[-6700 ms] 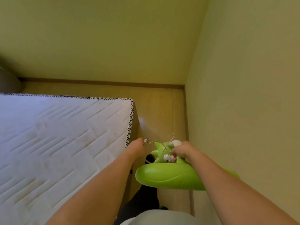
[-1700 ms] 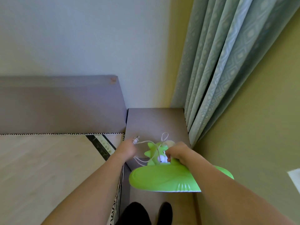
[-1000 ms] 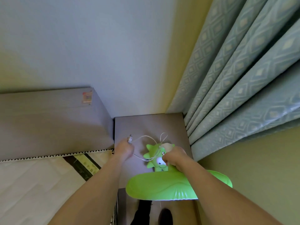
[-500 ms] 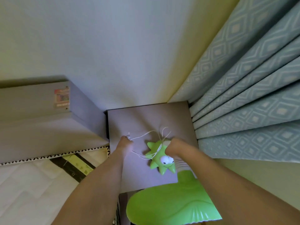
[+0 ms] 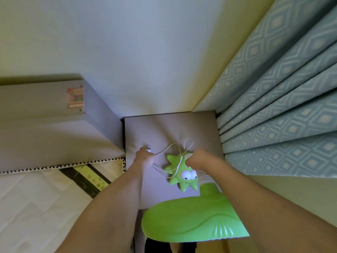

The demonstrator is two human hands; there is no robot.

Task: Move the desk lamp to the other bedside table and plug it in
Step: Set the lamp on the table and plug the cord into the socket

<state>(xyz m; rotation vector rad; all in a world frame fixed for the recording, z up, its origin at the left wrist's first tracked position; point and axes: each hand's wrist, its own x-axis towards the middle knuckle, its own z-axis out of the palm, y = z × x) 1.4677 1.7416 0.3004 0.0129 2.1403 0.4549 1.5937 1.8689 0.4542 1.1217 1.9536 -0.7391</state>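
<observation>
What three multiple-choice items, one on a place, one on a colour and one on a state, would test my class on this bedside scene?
1. Where is the lamp's star base?
A. on the mattress
B. over the bedside table
C. on the floor

2. What colour is the lamp shade?
A. green
B. red
C. white

3. What is the left hand doing?
A. hanging empty
B. pulling the curtain
C. holding the plug end of the cord

Answers: 1 B, the grey tabletop shows behind the base. 2 A, the shade is bright green. 3 C, the white plug sticks out of its grip while the right hand holds the lamp.
</observation>
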